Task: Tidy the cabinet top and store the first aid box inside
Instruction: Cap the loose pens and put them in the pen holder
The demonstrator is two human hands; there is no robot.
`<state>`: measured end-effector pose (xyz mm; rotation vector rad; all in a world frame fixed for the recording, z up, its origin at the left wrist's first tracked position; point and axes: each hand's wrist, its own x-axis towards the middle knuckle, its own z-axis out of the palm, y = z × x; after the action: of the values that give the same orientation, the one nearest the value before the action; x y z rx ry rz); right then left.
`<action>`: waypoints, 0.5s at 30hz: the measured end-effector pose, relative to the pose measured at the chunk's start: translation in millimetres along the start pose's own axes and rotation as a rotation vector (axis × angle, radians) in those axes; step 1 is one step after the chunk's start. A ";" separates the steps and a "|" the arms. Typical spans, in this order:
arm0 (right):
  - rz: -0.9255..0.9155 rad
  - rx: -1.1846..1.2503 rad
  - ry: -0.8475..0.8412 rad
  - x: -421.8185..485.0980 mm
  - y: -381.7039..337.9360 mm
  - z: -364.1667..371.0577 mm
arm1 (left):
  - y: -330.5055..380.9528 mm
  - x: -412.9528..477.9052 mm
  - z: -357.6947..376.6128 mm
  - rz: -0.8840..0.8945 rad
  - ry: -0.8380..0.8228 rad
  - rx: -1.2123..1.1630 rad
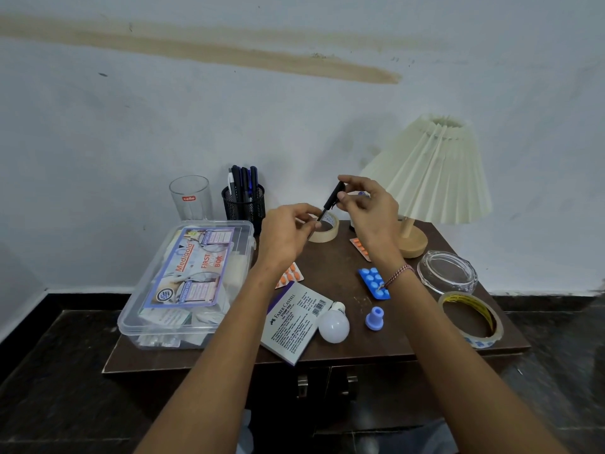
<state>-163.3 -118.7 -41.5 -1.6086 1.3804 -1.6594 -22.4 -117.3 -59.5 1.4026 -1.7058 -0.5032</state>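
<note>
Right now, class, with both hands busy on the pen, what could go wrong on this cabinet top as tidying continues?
The bulb lies loose on its side near the front edge of the cabinet top, between the forearms; a nudge could roll it off. The first aid box seems to jut past the left edge, so a push might tip it. With the left hand and right hand both pinching the pen, neither is free to catch anything.

first aid box (183, 283) lies left on the cabinet top (343, 257), pen holder (244, 204) behind it, lamp (429, 178) at the right rear
</note>
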 end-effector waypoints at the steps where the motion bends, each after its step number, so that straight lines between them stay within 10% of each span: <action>1: -0.004 -0.014 -0.031 -1.3 0.2 0.9 | 0.6 -0.1 -0.2 -0.004 0.003 -0.019; 10: -0.052 -0.267 -0.473 -11.0 5.5 7.8 | -0.9 2.8 -8.0 -0.011 0.063 -0.074; 15: -0.056 -0.295 -0.429 -21.5 -0.1 20.7 | -0.2 2.8 -11.5 -0.037 0.020 -0.163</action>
<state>-139.4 -107.4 -55.3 -2.0367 1.4025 -1.0796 -13.2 -117.7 -52.2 1.3193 -1.5883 -0.6314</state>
